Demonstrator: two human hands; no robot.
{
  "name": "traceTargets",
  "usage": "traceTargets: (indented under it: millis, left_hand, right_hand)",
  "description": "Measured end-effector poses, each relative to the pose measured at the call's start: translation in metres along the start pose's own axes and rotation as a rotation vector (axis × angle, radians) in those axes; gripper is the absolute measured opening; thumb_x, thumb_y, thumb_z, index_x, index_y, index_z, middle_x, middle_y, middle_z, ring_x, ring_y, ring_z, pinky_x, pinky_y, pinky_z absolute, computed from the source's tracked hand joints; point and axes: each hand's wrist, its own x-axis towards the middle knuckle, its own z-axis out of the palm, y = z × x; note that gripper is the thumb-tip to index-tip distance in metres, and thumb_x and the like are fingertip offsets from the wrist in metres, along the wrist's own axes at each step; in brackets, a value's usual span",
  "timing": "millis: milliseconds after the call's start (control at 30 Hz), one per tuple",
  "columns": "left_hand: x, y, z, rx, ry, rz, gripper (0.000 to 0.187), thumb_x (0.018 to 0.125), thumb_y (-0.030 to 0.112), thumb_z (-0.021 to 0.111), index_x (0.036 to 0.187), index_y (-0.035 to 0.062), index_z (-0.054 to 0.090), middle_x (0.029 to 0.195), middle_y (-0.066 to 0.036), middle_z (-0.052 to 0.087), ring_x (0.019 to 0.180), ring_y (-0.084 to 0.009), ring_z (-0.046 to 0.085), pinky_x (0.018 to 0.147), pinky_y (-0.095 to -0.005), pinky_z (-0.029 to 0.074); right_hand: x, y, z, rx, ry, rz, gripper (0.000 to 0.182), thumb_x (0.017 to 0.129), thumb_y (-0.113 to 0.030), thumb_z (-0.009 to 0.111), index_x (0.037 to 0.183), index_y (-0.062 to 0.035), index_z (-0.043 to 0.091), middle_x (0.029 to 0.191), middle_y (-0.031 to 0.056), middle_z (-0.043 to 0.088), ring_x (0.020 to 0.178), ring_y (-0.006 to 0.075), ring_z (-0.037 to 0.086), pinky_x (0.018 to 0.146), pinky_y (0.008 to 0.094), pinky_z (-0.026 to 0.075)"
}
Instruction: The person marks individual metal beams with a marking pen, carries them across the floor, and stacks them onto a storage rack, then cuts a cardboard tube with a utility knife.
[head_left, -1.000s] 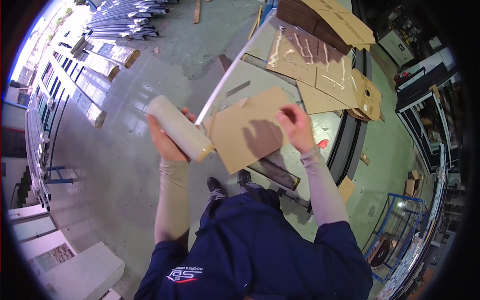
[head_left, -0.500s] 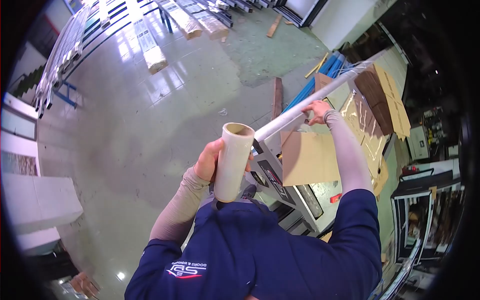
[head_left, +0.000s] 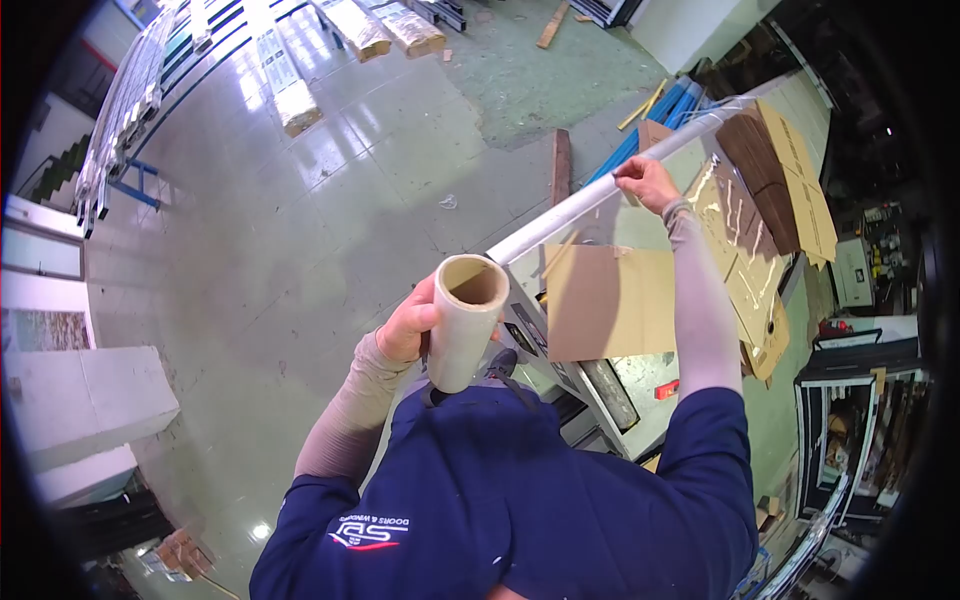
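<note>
My left hand [head_left: 412, 325] is wrapped round a roll of plastic film [head_left: 458, 345], which stands nearly upright in front of my body with its hollow cardboard core facing up. A long white profile [head_left: 565, 215] runs from beside the roll away to the far right, along the workbench edge. At the near side of this profile is my right hand [head_left: 650, 185], its thumb and fingertips pressed together. Whatever lies between those fingertips is too small to make out. Below that hand a flat cardboard sheet [head_left: 610, 305] lies on the workbench [head_left: 655, 412].
More cardboard [head_left: 790, 180] lies at the bench's far right end. Blue lengths [head_left: 640, 135] and a brown wooden bar [head_left: 561, 168] lie beyond the profile. Wrapped profiles [head_left: 285, 90] rest on a rack at the upper left. A red object [head_left: 667, 390] is on the bench.
My right hand has moved slightly away along the profile, and its spread fingers have closed into a pinch. The roll in my left hand has tilted, showing more of its core.
</note>
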Motion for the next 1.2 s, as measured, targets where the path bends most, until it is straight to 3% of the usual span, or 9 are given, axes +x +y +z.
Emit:
traceTargets:
  millis: [67, 233, 300, 500, 633, 733, 833, 1000, 1200]
  left_hand:
    - [0.010, -0.008, 0.008, 0.113, -0.016, 0.044, 0.096, 0.076, 0.077, 0.063, 0.132, 0.0005, 0.048, 0.107, -0.014, 0.061, 0.090, -0.0277, 0.066, 0.074, -0.0394, 0.055]
    - [0.048, -0.039, 0.024, -0.185, 0.241, -0.070, 0.082, 0.090, 0.072, 0.044, 0.123, -0.0018, 0.055, 0.107, -0.012, 0.061, 0.089, -0.0256, 0.064, 0.072, -0.0407, 0.056]
    - [0.067, -0.063, 0.005, -0.443, 0.118, -0.232, 0.077, 0.094, 0.068, 0.039, 0.125, -0.0018, 0.054, 0.107, -0.013, 0.062, 0.092, -0.0268, 0.065, 0.074, -0.0413, 0.057]
    - [0.103, -0.088, 0.045, -0.034, 0.238, -0.481, 0.068, 0.098, 0.060, 0.041, 0.128, -0.0002, 0.052, 0.108, -0.014, 0.061, 0.091, -0.0279, 0.066, 0.073, -0.0417, 0.059]
    - [0.114, -0.106, 0.067, 0.249, 0.092, -0.295, 0.062, 0.091, 0.039, 0.069, 0.135, 0.0034, 0.042, 0.112, -0.012, 0.059, 0.092, -0.0260, 0.068, 0.071, -0.0407, 0.059]
    - [0.117, -0.109, 0.074, 0.390, -0.054, -0.138, 0.072, 0.086, 0.032, 0.076, 0.139, 0.0015, 0.039, 0.121, -0.011, 0.056, 0.110, -0.0230, 0.060, 0.089, -0.0389, 0.052]
    - [0.110, -0.108, 0.077, 0.466, -0.109, -0.055, 0.079, 0.080, 0.030, 0.081, 0.141, 0.0000, 0.039, 0.130, -0.012, 0.054, 0.122, -0.0218, 0.053, 0.104, -0.0372, 0.042]
    - [0.092, -0.095, 0.073, 0.455, -0.070, -0.020, 0.077, 0.077, 0.021, 0.079, 0.140, -0.0005, 0.040, 0.130, -0.012, 0.054, 0.121, -0.0217, 0.052, 0.105, -0.0367, 0.040]
    - [0.075, -0.092, 0.065, 0.554, 0.007, 0.073, 0.074, 0.074, 0.026, 0.088, 0.127, 0.0019, 0.043, 0.120, -0.009, 0.056, 0.109, -0.0178, 0.056, 0.093, -0.0326, 0.047]
  right_hand:
    - [-0.042, -0.023, -0.009, 0.054, 0.244, -0.127, 0.026, 0.086, -0.012, 0.073, 0.108, 0.0005, 0.067, 0.098, 0.0078, 0.072, 0.087, 0.0138, 0.065, 0.080, 0.0280, 0.052]
    - [-0.172, 0.000, -0.011, 0.748, 0.836, -0.031, 0.012, 0.090, -0.012, 0.070, 0.098, -0.0038, 0.066, 0.091, 0.0045, 0.068, 0.084, 0.0124, 0.064, 0.078, 0.0261, 0.051]
    - [-0.236, 0.013, 0.005, 1.157, 0.931, 0.112, 0.006, 0.093, -0.013, 0.067, 0.097, -0.0091, 0.066, 0.089, 0.0021, 0.067, 0.084, 0.0124, 0.064, 0.082, 0.0292, 0.052]
    - [-0.357, 0.011, 0.091, 1.780, 0.801, 0.325, 0.008, 0.095, -0.017, 0.066, 0.101, -0.0125, 0.066, 0.096, 0.0005, 0.068, 0.092, 0.0142, 0.064, 0.093, 0.0366, 0.051]
    - [-0.353, -0.060, 0.113, 1.850, 0.755, 0.250, 0.011, 0.096, -0.016, 0.066, 0.105, -0.0115, 0.066, 0.100, 0.0015, 0.069, 0.098, 0.0154, 0.064, 0.097, 0.0376, 0.050]
    - [-0.337, -0.109, 0.101, 1.874, 0.700, 0.142, 0.011, 0.096, -0.012, 0.065, 0.106, -0.0102, 0.066, 0.102, 0.0037, 0.069, 0.101, 0.0164, 0.064, 0.098, 0.0379, 0.049]
    - [-0.322, -0.115, 0.107, 1.668, 0.740, -0.004, 0.013, 0.094, -0.005, 0.064, 0.106, -0.0093, 0.066, 0.102, 0.0051, 0.069, 0.099, 0.0175, 0.064, 0.097, 0.0347, 0.049]
    - [-0.305, -0.141, 0.104, 0.199, 1.022, -0.183, 0.017, 0.082, 0.000, 0.073, 0.098, -0.0045, 0.070, 0.088, 0.0080, 0.064, 0.080, 0.0224, 0.063, 0.066, 0.0319, 0.049]
    - [-0.295, -0.147, 0.122, -0.202, 0.997, -0.484, 0.031, 0.074, 0.010, 0.074, 0.103, -0.0021, 0.072, 0.082, 0.0064, 0.058, 0.071, 0.0215, 0.057, 0.058, 0.0323, 0.046]
